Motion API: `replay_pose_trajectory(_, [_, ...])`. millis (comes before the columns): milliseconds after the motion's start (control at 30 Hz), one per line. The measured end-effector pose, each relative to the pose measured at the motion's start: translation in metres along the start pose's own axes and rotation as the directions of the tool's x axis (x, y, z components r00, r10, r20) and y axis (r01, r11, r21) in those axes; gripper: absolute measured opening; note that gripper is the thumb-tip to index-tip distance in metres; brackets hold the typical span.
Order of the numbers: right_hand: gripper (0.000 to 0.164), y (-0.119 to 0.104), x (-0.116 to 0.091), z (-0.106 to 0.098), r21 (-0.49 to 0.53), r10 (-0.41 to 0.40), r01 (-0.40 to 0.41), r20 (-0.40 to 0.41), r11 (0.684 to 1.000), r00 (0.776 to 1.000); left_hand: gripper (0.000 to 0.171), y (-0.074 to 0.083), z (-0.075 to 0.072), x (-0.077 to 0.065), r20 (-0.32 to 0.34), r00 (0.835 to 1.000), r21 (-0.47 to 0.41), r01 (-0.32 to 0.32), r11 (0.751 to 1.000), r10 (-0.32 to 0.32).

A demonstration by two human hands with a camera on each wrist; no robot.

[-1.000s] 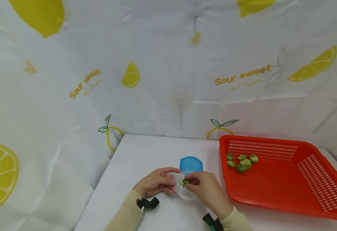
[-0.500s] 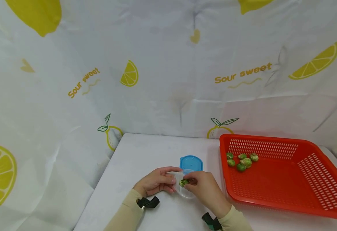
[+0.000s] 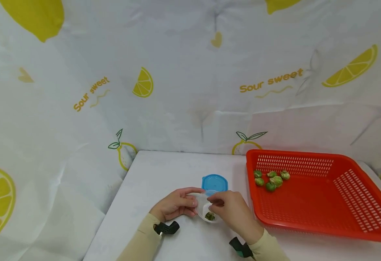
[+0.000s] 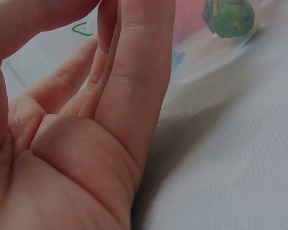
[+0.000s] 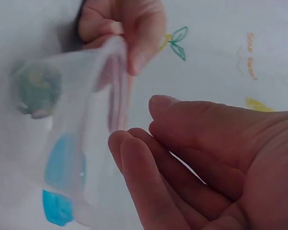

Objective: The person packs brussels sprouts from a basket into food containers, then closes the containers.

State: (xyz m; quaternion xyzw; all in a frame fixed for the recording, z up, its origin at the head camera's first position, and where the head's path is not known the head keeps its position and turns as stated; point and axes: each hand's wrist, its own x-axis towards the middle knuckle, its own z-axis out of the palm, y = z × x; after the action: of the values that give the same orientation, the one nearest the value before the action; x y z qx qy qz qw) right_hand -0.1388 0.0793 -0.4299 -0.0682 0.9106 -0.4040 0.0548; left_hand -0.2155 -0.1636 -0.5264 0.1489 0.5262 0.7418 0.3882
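Observation:
My left hand [image 3: 177, 203] grips a small clear plastic container [image 3: 202, 207] by its rim, holding it tilted above the table. A Brussels sprout [image 3: 210, 216] lies inside it, showing green through the clear wall in the right wrist view. At the container's mouth is my right hand [image 3: 232, 211]; its thumb and fingers [image 5: 140, 158] stand apart with nothing between them. Behind the container, a blue lid [image 3: 214, 182] lies on the table. In the left wrist view the sprout [image 4: 230, 18] appears beyond the left fingers.
A large red basket [image 3: 314, 199] stands on the right of the white table [image 3: 167, 170], with several Brussels sprouts [image 3: 276, 181] in its far left corner. A lemon-print sheet [image 3: 183, 72] hangs behind the table.
My right hand has let go of the Brussels sprout, which has dropped to the bottom of the container. The left hand still holds the container in about the same place.

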Motion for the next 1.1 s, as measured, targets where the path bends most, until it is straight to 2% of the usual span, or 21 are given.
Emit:
replay_pose_trajectory(167, [0.02, -0.01, -0.005, -0.036, 0.013, -0.017, 0.018, -0.036, 1.0, 0.999, 0.061, 0.001, 0.0, 0.001, -0.013, 1.0, 0.011, 0.004, 1.0, -0.004])
replay_pose_trajectory(267, [0.022, -0.012, -0.004, -0.069, -0.022, -0.034, 0.033, -0.038, 0.999, 0.999, 0.061, 0.002, -0.001, 0.0, -0.018, 1.0, 0.02, 0.007, 1.0, -0.007])
replay_pose_trajectory(367, [0.025, -0.005, 0.002, -0.105, -0.049, -0.044, 0.043, -0.029, 0.998, 0.999, 0.062, 0.003, -0.003, -0.002, -0.029, 1.0, 0.026, 0.011, 1.0, -0.01])
replay_pose_trajectory(533, [0.038, 0.037, 0.026, -0.159, -0.079, -0.028, 0.028, 0.003, 0.996, 1.0, 0.061, 0.003, -0.004, -0.004, -0.048, 0.999, 0.021, 0.025, 0.999, -0.024])
replay_pose_trajectory(667, [0.045, 0.082, 0.039, -0.187, -0.128, 0.014, -0.011, 0.023, 0.992, 1.0, 0.062, 0.002, -0.003, -0.004, -0.04, 0.999, 0.01, 0.034, 0.999, -0.033])
replay_pose_trajectory(900, [0.052, 0.144, 0.046, -0.216, -0.137, 0.156, -0.146, 0.065, 0.98, 0.986, 0.064, 0.001, -0.001, -0.003, -0.02, 0.999, 0.003, 0.039, 0.999, -0.039])
replay_pose_trajectory(1100, [0.043, 0.175, 0.044, -0.228, -0.125, 0.196, -0.186, 0.068, 0.975, 0.978, 0.064, 0.001, 0.002, -0.002, -0.014, 0.999, -0.001, 0.04, 0.999, -0.04])
